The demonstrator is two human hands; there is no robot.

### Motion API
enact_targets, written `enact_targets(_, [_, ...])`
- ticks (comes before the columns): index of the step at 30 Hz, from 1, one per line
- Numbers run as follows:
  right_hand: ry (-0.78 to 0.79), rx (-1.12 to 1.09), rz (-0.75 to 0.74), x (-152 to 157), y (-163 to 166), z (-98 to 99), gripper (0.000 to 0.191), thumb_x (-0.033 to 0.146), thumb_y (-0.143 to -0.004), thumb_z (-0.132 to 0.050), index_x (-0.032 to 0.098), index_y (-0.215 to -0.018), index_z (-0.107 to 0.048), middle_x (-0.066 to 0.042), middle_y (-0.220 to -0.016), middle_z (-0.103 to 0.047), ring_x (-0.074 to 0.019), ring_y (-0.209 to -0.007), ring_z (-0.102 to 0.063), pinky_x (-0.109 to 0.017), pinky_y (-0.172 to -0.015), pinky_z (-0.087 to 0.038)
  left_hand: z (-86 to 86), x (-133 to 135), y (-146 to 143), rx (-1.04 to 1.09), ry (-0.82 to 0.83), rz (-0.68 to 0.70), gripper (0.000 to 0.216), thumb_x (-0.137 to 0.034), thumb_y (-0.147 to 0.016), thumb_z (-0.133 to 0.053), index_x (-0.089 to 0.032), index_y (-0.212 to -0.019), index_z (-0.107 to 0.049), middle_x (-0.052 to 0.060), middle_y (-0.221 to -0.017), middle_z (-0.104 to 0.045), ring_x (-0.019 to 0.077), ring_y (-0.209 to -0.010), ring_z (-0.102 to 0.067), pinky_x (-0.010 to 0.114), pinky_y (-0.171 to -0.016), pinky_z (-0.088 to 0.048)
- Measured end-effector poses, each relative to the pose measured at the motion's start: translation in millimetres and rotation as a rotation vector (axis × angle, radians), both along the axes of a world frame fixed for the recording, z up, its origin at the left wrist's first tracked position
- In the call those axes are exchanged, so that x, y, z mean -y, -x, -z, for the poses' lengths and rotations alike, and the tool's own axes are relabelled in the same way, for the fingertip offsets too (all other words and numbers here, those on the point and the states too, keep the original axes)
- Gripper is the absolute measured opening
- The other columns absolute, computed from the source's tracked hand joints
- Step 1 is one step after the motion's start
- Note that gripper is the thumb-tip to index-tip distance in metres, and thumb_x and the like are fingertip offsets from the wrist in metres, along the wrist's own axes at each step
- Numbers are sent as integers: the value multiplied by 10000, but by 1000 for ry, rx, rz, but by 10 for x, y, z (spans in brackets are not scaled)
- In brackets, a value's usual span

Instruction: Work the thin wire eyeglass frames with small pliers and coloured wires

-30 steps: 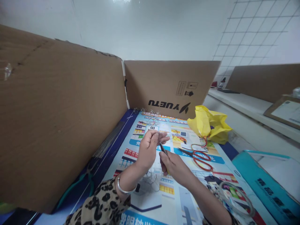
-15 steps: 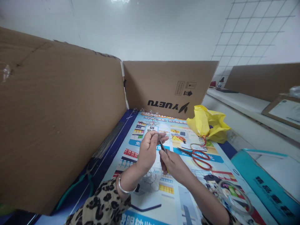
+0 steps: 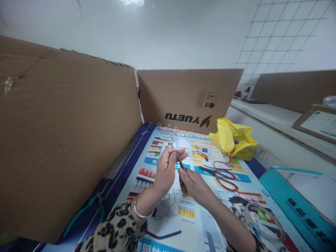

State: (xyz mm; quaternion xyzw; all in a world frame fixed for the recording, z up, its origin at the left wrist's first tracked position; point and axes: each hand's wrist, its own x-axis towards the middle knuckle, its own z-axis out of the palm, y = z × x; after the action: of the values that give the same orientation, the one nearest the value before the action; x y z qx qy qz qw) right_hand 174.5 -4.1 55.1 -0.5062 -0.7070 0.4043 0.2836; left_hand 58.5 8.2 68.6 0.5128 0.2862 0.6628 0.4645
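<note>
My right hand (image 3: 193, 182) is wrapped round a slim pointed tool (image 3: 182, 164) with a dark metal tip; a bit of yellow shows below the fingers. The tip points up toward my left hand (image 3: 168, 164), whose thumb presses against the bent fingers. Whatever it pinches is too small or hidden to make out. Beneath the hands lies a tangle of thin, clear or silvery wire (image 3: 169, 204) on a printed poster sheet (image 3: 162, 229). Right of my hands are scissors (image 3: 225, 178) with red handles, blades pointing left.
A cardboard wall (image 3: 68, 133) stands on the left and another cardboard panel (image 3: 181, 92) at the back. On the right are a crumpled yellow bag (image 3: 231, 138), a teal box (image 3: 296, 206) and a coiled clear ring (image 3: 265, 224). Teal-handled pliers (image 3: 98, 203) lie by the left wall.
Both hands stay almost in the same place, with the tool tip still at the left fingers. The view has shifted very slightly.
</note>
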Motion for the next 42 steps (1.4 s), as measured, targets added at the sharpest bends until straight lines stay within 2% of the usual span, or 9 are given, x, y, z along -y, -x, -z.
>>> enact_targets(9, [25,16,8,-21,0,35,486,578,-884,-222,206,-630,-404,39,-456,-487,-108,-393,-511,-225,-450,-379,-18,9,11,-64,-4,-15,187,-308,-906,-423,-157,-932,-532,87,-1037,-643,209,-946,-647,374,-871,-489])
enact_targets(15, [-6,113,36,-60,-12,55,455,539,-899,-208,210,-645,-395,30,-466,-499,-113,-405,-499,-230,-452,-337,6,-19,21,-102,-1,-4,178,-305,-891,-445,-158,-918,-542,91,-1046,-646,204,-926,-653,347,-846,-489])
enact_targets(20, [-45,232,72,-113,-30,88,442,529,-898,-214,210,-665,-410,7,-497,-527,-127,-429,-494,-238,-460,-303,15,-67,55,-224,13,-49,164,-280,-877,-458,-154,-874,-563,69,-899,-673,186,-855,-663,318,-802,-496])
enact_targets(27, [-145,434,90,-130,-39,57,382,493,-891,-290,200,-745,-487,-53,-639,-603,-180,-568,-544,-254,-485,-264,-4,-142,92,-27,187,51,159,-309,-828,-525,-153,-853,-508,29,-750,-667,181,-689,-685,314,-686,-535])
enact_targets(32, [-58,272,33,-108,-65,45,434,525,-899,-232,205,-689,-436,-21,-560,-584,-152,-508,-550,-244,-490,-333,7,-158,85,50,196,74,175,-322,-821,-542,-153,-853,-508,38,-801,-680,189,-751,-690,338,-749,-531])
enact_targets(37, [-23,125,14,-87,-63,103,482,587,-881,-214,209,-666,-421,7,-529,-564,-137,-476,-547,-242,-488,-374,49,-118,43,17,142,39,175,-328,-824,-546,-159,-862,-524,57,-873,-683,202,-816,-683,361,-790,-521])
enact_targets(42, [-30,79,31,-100,-52,156,495,605,-874,-218,206,-670,-428,11,-533,-563,-130,-472,-550,-236,-483,-385,49,-82,23,-32,76,3,155,-310,-847,-515,-158,-872,-528,72,-922,-677,200,-845,-675,353,-801,-515])
